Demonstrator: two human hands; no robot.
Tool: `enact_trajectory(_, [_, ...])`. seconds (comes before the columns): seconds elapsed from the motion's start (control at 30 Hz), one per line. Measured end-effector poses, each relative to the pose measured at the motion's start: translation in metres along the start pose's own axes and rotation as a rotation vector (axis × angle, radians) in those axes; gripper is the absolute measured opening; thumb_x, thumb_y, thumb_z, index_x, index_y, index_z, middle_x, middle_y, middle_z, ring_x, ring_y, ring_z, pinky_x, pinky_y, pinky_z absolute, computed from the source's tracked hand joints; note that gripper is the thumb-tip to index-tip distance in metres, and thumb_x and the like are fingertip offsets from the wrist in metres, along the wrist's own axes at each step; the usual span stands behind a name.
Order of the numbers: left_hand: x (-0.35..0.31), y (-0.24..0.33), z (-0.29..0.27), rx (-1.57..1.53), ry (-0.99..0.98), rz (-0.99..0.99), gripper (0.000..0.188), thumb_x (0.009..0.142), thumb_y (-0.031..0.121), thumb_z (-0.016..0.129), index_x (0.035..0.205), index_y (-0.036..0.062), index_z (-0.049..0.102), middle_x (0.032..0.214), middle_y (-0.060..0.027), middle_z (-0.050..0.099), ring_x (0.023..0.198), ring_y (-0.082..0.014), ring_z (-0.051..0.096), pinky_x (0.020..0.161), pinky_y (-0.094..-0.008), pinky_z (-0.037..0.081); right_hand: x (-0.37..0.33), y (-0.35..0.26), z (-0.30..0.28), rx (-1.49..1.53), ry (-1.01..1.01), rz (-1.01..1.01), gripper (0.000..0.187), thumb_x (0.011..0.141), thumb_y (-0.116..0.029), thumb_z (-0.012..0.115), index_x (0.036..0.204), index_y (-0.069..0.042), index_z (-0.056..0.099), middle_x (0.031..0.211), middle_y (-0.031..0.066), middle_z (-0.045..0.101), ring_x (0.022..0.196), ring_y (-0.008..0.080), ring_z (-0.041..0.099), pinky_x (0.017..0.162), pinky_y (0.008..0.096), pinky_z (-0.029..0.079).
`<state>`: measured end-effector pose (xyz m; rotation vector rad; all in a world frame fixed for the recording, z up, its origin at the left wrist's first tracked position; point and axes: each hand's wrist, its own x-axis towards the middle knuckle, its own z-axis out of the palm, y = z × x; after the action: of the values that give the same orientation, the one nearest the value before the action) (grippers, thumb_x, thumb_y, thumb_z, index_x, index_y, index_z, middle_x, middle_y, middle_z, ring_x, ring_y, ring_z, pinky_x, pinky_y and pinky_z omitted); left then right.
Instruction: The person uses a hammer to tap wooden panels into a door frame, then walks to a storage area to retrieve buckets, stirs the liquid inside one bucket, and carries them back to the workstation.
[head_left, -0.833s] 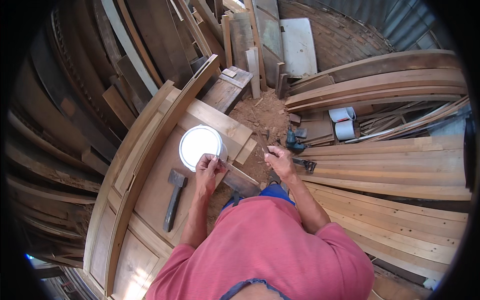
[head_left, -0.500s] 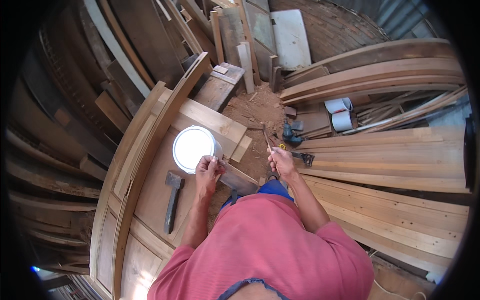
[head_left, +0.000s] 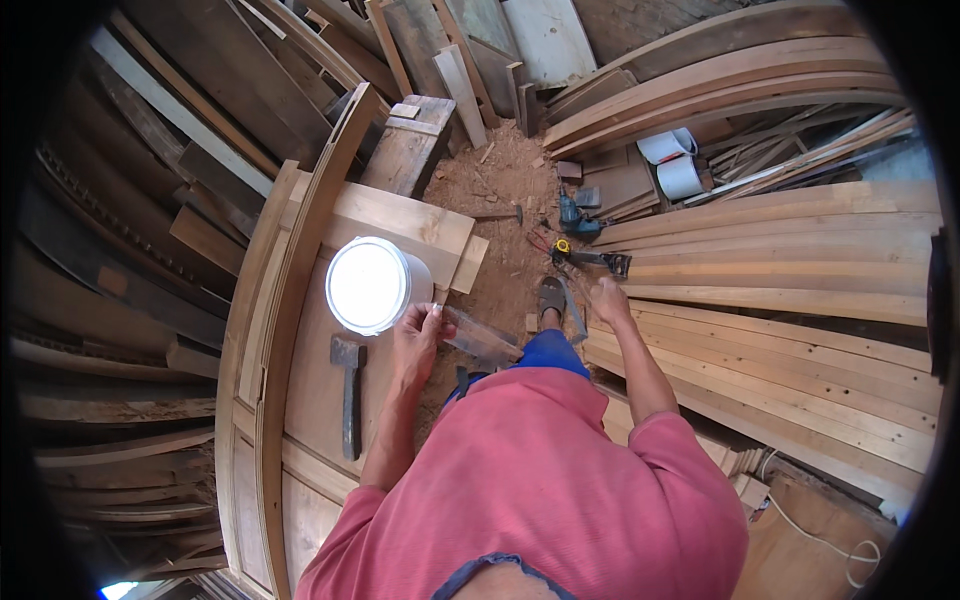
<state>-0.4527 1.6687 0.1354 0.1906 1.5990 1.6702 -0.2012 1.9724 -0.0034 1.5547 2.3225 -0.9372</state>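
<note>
My left hand (head_left: 414, 334) is beside a white lidded bucket (head_left: 368, 286), its thumb and fingers pinched together around something small that I cannot make out. A thin greyish board (head_left: 483, 342) runs from near those fingertips toward my knee. My right hand (head_left: 608, 302) is closed around a slender stick-like thing (head_left: 580, 280), whose kind is unclear, above the floor near my sandalled foot (head_left: 551, 296). Just beyond it lies a dark-handled tool (head_left: 604, 263) with a yellow tape measure (head_left: 562, 247) next to it. A mallet (head_left: 349, 395) rests on the wooden panel (head_left: 310, 400) by my left forearm.
Long boards (head_left: 770, 370) are stacked on my right. A teal power drill (head_left: 577, 216) and white containers (head_left: 675, 162) sit farther off. A tall wooden frame (head_left: 268, 370) edges the left panel, with stacked timber (head_left: 120, 400) beyond. Sawdust covers the floor (head_left: 490, 185).
My right hand has moved to the right, and the stick-like thing with it. My left hand stays pinched beside the bucket. The whole view has shifted slightly.
</note>
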Motion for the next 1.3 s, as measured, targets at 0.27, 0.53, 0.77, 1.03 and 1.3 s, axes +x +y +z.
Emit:
enact_trajectory(0.27, [0.006,-0.014,0.035,0.031,-0.118,0.003,0.014,0.097,0.018,0.061,0.097,0.0058,0.054,0.084,-0.0076,0.065,0.068,-0.0142,0.065,0.066,-0.0294,0.056,-0.125,-0.139,-0.006,0.731,-0.564,-0.633,0.037,0.097,-0.028,0.054,0.117,0.002,0.061,0.093,0.0125,0.071,0.102,0.0235,0.063,0.086,0.0357,0.049])
enact_trajectory(0.53, [-0.001,0.008,-0.007,0.416,0.053,-0.005,0.026,0.098,0.023,0.058,0.088,0.0003,0.062,0.076,-0.0058,0.065,0.06,-0.0102,0.06,0.054,-0.0237,0.049,-0.076,-0.022,0.075,0.233,-0.157,-0.192,0.034,0.093,-0.028,0.048,0.095,0.001,0.065,0.091,0.0269,0.067,0.084,0.0451,0.064,0.072,0.0501,0.048])
enact_trajectory(0.77, [-0.022,0.018,-0.111,0.167,0.485,0.13,0.019,0.098,0.016,0.051,0.092,0.0005,0.062,0.075,-0.0028,0.061,0.065,-0.0075,0.055,0.06,-0.0229,0.046,-0.051,0.027,0.041,-0.236,0.161,0.19,0.034,0.086,-0.032,0.054,0.096,-0.003,0.07,0.091,0.0249,0.067,0.102,0.0401,0.064,0.085,0.0483,0.048])
enact_trajectory(1.03, [-0.056,-0.045,-0.201,0.916,0.787,-0.123,0.055,0.083,0.03,0.064,0.128,0.0009,0.054,0.119,-0.0231,0.06,0.116,-0.0372,0.056,0.098,-0.0448,0.043,0.013,-0.008,0.041,0.121,0.02,-0.246,0.032,0.086,-0.029,0.057,0.098,-0.002,0.07,0.091,0.0178,0.07,0.095,0.0339,0.066,0.084,0.0377,0.049])
enact_trajectory(1.3, [-0.119,-0.14,-0.22,1.299,0.835,-0.484,0.068,0.08,0.031,0.068,0.136,0.0018,0.042,0.132,-0.0253,0.051,0.124,-0.0435,0.047,0.103,-0.0524,0.038,-0.034,-0.115,0.042,0.008,-0.176,-0.448,0.034,0.086,-0.029,0.056,0.098,-0.001,0.07,0.095,0.0188,0.07,0.096,0.0327,0.067,0.084,0.0398,0.049])
